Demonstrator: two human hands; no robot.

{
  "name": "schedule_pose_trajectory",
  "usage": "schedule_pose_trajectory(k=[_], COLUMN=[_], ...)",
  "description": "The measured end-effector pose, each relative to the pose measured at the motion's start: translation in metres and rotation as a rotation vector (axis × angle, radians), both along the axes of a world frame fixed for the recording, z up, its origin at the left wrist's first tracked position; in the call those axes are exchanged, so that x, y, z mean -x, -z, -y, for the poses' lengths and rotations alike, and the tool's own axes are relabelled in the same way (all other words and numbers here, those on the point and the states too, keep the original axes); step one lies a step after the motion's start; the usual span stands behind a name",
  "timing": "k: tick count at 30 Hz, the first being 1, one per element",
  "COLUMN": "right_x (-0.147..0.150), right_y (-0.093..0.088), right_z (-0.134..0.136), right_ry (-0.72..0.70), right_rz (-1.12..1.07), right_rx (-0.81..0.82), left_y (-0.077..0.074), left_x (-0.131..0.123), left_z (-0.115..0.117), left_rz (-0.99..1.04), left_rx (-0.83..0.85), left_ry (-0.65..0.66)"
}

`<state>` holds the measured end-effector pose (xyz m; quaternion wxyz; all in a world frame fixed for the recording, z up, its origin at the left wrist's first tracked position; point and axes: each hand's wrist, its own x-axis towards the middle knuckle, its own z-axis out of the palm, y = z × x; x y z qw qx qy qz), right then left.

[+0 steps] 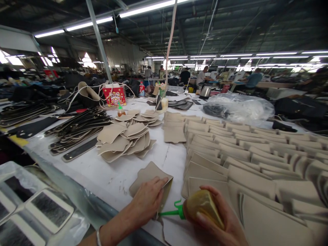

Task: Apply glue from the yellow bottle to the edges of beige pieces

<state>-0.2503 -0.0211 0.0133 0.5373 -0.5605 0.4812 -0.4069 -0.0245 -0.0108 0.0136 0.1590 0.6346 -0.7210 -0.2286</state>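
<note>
My left hand (148,201) lies with closed fingers on a beige leather piece (146,174) at the front of the white table (102,171), pressing and gripping its right edge. In my right hand (220,222) is a yellowish glue bottle (202,206). Its green nozzle (170,213) points left, with the tip at the lower edge of the beige piece, just under my left hand.
Rows of overlapping beige pieces (246,160) fill the right side. A loose pile of shaped beige pieces (125,140) and stacks of dark strips (77,128) lie to the left. A plastic bag (238,107) and a red box (114,95) stand further back. People work at distant tables.
</note>
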Motion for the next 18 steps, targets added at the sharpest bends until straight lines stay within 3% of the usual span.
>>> schedule_pose_trajectory(k=[3,8,14,18], right_x=[-0.0009,-0.0026,-0.0034,-0.0047], right_y=[0.0019,0.0043,0.0028,0.0063], right_z=[-0.0018,-0.0037,-0.0007,-0.0034], right_ry=[0.047,0.003,0.133,0.022], right_rz=[-0.040,0.038,-0.087,-0.007], right_rx=[0.026,0.030,0.154,0.106], left_y=[-0.0025,-0.0041,-0.0016,-0.0035], left_x=[0.0005,-0.0002,-0.0022,-0.0013], left_z=[-0.0008,-0.0003,0.0019,0.0017], left_rz=[0.008,-0.005,-0.012,-0.012], left_rx=[-0.005,-0.013,-0.003,-0.023], left_ry=[-0.006,0.006,0.007,0.013])
